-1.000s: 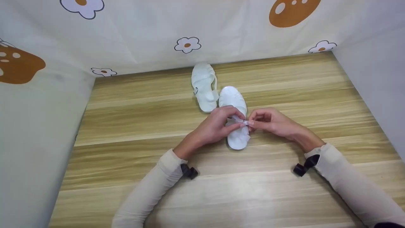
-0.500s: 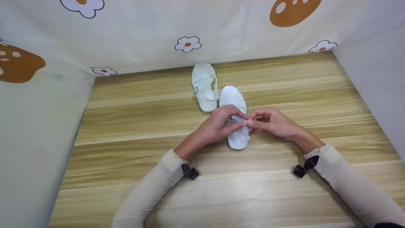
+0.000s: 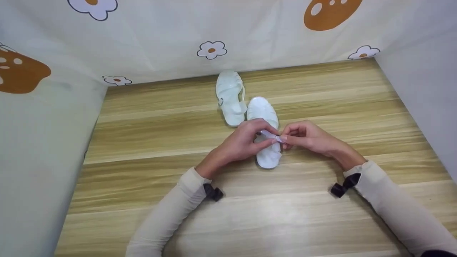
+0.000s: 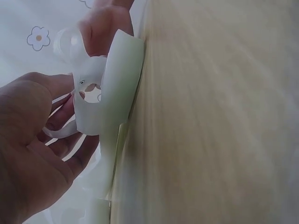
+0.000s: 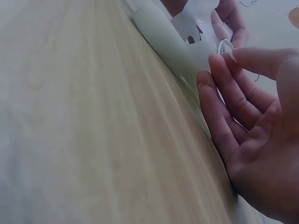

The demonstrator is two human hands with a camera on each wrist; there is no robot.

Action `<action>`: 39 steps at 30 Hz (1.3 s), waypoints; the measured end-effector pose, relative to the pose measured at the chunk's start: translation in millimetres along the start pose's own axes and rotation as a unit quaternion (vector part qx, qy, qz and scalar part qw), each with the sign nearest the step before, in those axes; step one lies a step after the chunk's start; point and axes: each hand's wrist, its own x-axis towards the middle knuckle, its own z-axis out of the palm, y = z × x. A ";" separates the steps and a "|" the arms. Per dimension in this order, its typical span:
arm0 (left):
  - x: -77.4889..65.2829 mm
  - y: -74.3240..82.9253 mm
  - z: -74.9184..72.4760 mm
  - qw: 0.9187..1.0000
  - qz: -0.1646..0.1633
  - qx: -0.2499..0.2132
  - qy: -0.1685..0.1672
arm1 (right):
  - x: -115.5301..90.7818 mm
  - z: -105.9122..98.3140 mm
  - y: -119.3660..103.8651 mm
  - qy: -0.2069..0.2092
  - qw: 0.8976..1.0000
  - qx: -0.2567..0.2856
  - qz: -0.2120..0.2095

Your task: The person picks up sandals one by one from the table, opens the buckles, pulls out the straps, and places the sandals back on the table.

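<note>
A white jelly sandal (image 3: 262,108) lies sole down on the wood-grain surface, toe pointing away from me. My left hand (image 3: 242,142) reaches over its middle and pinches the ankle strap (image 3: 268,134) between thumb and index finger. At the sandal's right side, my right hand (image 3: 307,137) pinches the strap by a small metal buckle (image 3: 277,138), thumb on top. Up close in the right wrist view, the buckle (image 5: 225,47) sits right at the thumb tip and fingertips. The left wrist view shows the sandal's heel (image 4: 124,70) side-on, the left fingers behind its straps.
A second, matching sandal (image 3: 230,93) lies just beyond on the left, its heel close to the first one's toe, with a buckle on its left side. A cream wall cloth (image 3: 171,39) with flower prints rises behind it. Pale panels (image 3: 417,71) border the surface.
Both hands stay at the strap. The right fingertips shift slightly at the buckle; it was mostly covered half a second ago and shows again now. The sandals keep their places.
</note>
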 end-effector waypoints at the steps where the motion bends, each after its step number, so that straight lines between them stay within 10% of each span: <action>1: -0.2 0.0 -0.1 1.000 0.000 0.001 -0.001 | 0.3 0.5 0.4 -0.001 1.000 -0.001 -0.001; 39: 0.5 -0.6 2.2 0.999 -0.031 -0.010 0.015 | -0.1 1.7 1.6 0.008 1.000 0.025 -0.001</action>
